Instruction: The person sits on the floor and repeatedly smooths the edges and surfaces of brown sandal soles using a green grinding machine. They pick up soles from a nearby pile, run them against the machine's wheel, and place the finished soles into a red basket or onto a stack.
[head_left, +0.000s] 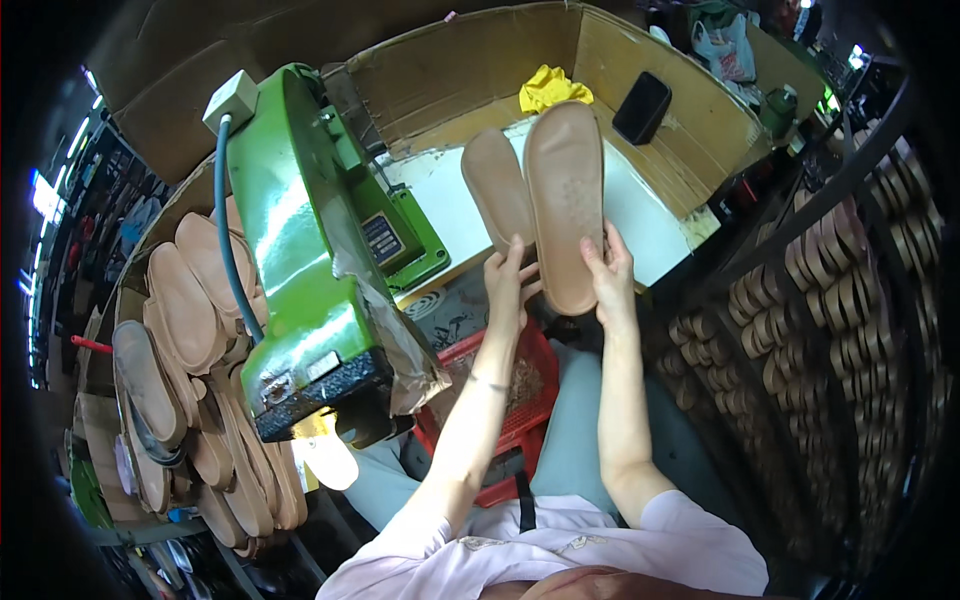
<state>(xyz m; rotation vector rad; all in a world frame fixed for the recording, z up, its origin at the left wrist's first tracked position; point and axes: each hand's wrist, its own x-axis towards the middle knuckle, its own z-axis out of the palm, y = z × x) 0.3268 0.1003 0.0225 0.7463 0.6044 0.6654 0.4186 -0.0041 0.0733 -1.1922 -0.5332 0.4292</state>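
Observation:
Two tan shoe insoles are held up side by side in front of me, toes pointing away. My left hand (508, 285) grips the smaller-looking left insole (497, 185) at its heel end, with the thumb on top and other fingers reaching toward the second one. My right hand (612, 280) is closed on the edge of the right insole (565, 200), thumb laid on its face near the heel. This right insole is nearer and slightly overlaps the left one. Close by on the left stands a green machine (300, 240) with a blue cable (224, 220).
Many insoles (185, 300) are heaped in a carton at left. Behind the white tabletop (650, 220), cardboard walls (470, 80) surround a yellow cloth (554, 90) and a black phone (642, 107). A red basket (540, 410) with scraps sits below my hands. Racks of brown sandal-like pieces (840, 310) stand right.

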